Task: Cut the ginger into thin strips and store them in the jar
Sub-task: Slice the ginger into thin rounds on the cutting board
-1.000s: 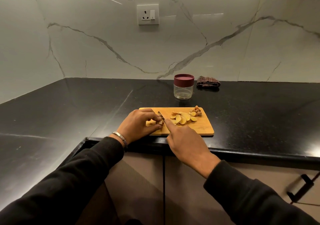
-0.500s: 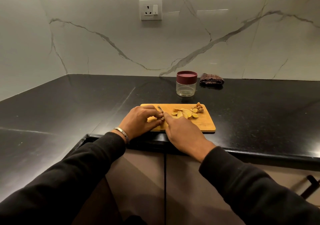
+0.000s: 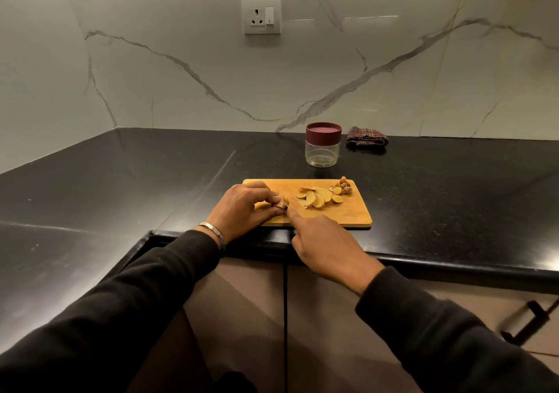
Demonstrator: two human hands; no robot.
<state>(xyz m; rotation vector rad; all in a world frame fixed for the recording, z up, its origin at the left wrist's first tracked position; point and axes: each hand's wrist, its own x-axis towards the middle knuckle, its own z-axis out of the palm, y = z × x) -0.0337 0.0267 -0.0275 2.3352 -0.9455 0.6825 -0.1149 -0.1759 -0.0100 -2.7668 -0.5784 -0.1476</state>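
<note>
dim warm light; counter point(image 3: 90, 199) glare; edges bowed; knife perhaps blurred
</note>
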